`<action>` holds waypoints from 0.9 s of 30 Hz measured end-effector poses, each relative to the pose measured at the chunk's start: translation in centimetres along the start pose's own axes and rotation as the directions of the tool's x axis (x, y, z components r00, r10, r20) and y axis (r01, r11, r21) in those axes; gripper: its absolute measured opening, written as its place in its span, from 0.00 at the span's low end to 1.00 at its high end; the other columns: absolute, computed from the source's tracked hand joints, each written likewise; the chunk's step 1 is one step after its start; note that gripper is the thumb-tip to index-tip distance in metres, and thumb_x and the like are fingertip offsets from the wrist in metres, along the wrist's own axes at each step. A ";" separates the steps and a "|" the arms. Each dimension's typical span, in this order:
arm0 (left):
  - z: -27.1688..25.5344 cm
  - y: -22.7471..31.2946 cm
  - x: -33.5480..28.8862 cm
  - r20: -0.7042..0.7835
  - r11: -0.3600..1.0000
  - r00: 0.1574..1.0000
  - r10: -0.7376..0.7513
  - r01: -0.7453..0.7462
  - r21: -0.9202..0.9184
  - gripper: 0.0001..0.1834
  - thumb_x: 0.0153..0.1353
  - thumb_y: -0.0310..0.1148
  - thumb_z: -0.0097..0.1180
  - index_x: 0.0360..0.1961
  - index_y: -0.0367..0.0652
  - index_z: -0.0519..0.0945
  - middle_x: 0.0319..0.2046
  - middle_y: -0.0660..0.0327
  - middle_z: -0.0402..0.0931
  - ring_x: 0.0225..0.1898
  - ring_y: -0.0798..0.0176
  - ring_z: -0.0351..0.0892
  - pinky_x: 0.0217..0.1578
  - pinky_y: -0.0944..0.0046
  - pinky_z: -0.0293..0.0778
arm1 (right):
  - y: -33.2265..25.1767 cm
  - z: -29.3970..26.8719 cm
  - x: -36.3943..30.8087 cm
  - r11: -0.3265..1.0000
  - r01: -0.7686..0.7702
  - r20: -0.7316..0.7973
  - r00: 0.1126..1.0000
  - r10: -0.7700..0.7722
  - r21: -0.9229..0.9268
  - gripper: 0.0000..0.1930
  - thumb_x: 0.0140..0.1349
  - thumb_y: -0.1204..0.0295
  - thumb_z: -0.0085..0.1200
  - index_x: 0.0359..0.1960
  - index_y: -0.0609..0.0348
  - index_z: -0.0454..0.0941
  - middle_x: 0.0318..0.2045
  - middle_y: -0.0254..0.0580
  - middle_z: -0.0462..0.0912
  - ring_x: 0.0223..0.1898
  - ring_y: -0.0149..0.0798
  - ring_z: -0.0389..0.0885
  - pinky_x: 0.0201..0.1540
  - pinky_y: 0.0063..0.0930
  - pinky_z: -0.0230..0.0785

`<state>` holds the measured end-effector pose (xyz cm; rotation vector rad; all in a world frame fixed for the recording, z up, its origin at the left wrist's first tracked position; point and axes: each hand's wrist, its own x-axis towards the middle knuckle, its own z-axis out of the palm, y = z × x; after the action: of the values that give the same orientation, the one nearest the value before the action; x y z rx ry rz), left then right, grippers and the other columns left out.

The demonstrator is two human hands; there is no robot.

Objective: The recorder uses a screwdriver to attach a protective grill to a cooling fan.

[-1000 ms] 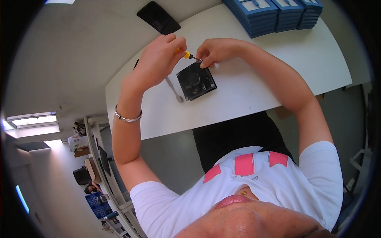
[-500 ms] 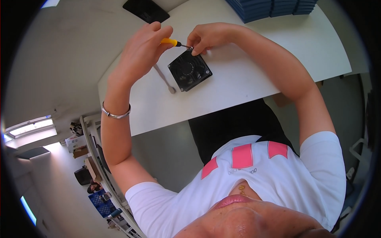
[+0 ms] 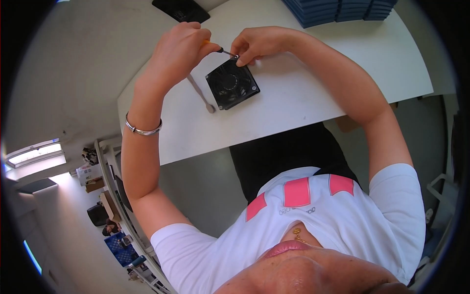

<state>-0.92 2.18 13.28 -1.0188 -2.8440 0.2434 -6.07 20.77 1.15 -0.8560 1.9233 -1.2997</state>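
Note:
A square black cooling fan (image 3: 232,84) lies on the white table, with light round screws or holes at its corners. My left hand (image 3: 180,54) is closed around the yellow handle of a screwdriver (image 3: 226,52). The handle is mostly hidden by the fingers, and its thin shaft reaches the fan's far corner. At that corner my right hand (image 3: 254,46) pinches the fan's edge, thumb on the frame, close beside the screwdriver tip. Whether a small screw sits under the tip is too small to tell. A slim grey tool with a rounded end (image 3: 201,94) lies left of the fan.
The white table (image 3: 313,100) has its near edge in front of my body. Stacked blue trays or bins (image 3: 338,12) stand at the far right. A dark flat device (image 3: 181,10) is at the far left edge. Shelving with assorted items (image 3: 115,215) stands off to the left.
My left hand has turned around the screwdriver, so its fingers now cover more of the yellow handle. My right hand stays at the fan's corner.

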 end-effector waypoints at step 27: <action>16.4 -6.7 -27.6 -0.313 0.370 0.295 -0.903 0.904 -0.214 0.16 0.66 0.37 0.52 0.49 0.40 0.80 0.41 0.47 0.77 0.44 0.44 0.75 0.48 0.50 0.72 | -0.6 -0.3 -0.2 0.994 -0.049 -0.050 0.998 0.044 -0.099 0.12 0.66 0.61 0.54 0.36 0.58 0.80 0.24 0.29 0.78 0.27 0.21 0.74 0.31 0.17 0.63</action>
<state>13.51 -22.36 -2.96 0.6472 -2.5082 -0.0805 -6.08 20.95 1.85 -0.8309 2.0480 -1.2155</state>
